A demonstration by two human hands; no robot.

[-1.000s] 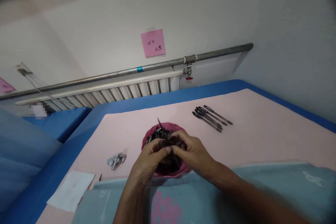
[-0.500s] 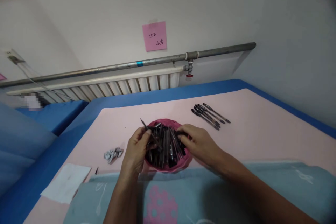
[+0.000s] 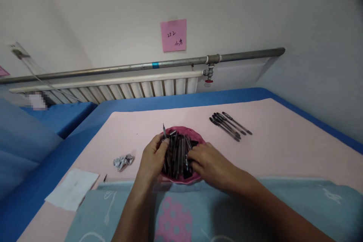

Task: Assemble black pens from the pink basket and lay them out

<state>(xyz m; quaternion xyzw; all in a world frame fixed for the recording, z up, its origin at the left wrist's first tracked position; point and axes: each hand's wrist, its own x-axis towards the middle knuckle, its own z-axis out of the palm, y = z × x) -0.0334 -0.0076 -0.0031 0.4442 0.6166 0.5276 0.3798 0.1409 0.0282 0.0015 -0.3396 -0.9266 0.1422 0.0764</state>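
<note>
A pink basket point(image 3: 195, 177) full of dark pen parts point(image 3: 178, 155) sits in front of me on the pink sheet. At its left rim, my left hand point(image 3: 154, 155) pinches an uncapped pen point(image 3: 165, 131), its thin tip pointing up and its lower part running down over the pile. My right hand point(image 3: 208, 162) reaches over the basket's right side with bent fingers down among the parts. Those fingertips are partly hidden, and what they pinch cannot be made out. A black piece, perhaps a cap point(image 3: 194, 143), lies just above them in the basket.
Several capped pens point(image 3: 227, 125) lie side by side at the right. To the left are crumpled paper point(image 3: 123, 162), a white sheet of paper point(image 3: 72, 190) and a small dark piece point(image 3: 105, 178). A blue-green cloth point(image 3: 119, 211) covers the near edge. Behind stand a radiator point(image 3: 147, 87) and pipe.
The pen in my left hand has turned from a leftward slant to nearly upright. My right hand has moved lower, into the parts. The whole view has shifted slightly.
</note>
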